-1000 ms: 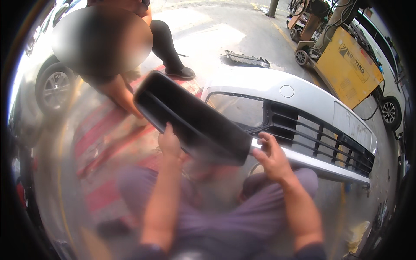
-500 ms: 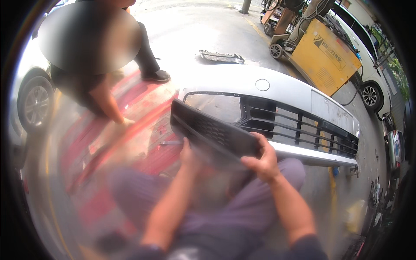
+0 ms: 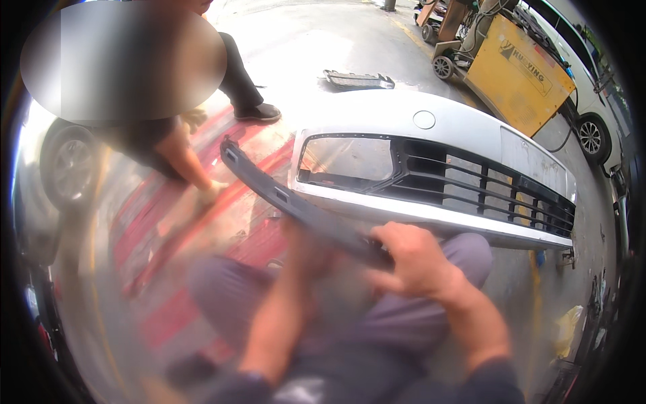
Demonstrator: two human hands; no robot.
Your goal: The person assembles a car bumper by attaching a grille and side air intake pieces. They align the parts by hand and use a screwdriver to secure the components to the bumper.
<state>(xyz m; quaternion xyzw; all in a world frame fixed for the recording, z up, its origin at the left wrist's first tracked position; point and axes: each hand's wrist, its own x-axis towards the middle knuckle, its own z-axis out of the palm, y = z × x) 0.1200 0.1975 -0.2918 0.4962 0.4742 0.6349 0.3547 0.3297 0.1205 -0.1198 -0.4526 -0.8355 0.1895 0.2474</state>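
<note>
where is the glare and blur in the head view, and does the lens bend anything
Head view, top: glare washes out the floor behind the white bumper; head view, low centre: the left hand and trousers are blurred, the right hand on the black trim piece somewhat clearer; head view, left: the yellow floor line looks curved.

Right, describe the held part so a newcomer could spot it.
Start at the big white bumper on the floor. Nearer the wearer, the right hand grips one end of a curved black part. Unlike the bumper's black grille, it is separate, with no row of bars.
</note>
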